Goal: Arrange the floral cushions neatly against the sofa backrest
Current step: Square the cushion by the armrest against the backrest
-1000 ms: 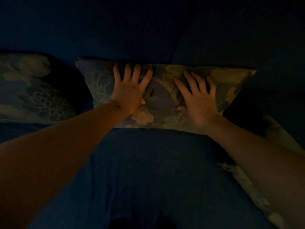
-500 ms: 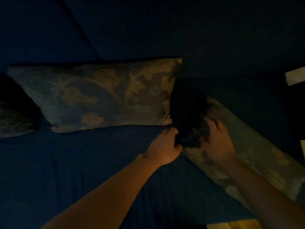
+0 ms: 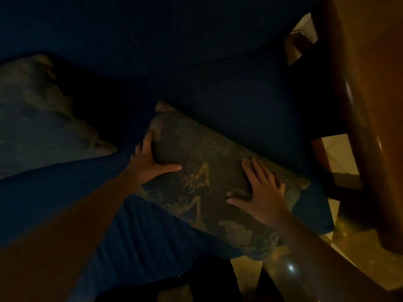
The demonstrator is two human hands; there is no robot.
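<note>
The scene is very dim. A floral cushion (image 3: 209, 179) lies slanted on the dark blue sofa seat (image 3: 65, 203), its far edge near the backrest (image 3: 174, 51). My left hand (image 3: 150, 162) grips the cushion's left end, fingers curled behind it and thumb on the front. My right hand (image 3: 261, 192) lies flat on the cushion's right half with fingers spread. A second floral cushion (image 3: 39, 118) leans against the backrest at the far left.
A wooden armrest (image 3: 368, 127) of the sofa rises at the right. Pale floor (image 3: 340, 158) shows beyond it and below the seat's front edge. Something rounded and glossy (image 3: 283, 271) sits near the bottom centre, partly under my right forearm.
My hands left the middle cushion, moved right and took hold of the rightmost cushion. That cushion has been lifted and turned, and the view has swung right toward the armrest.
</note>
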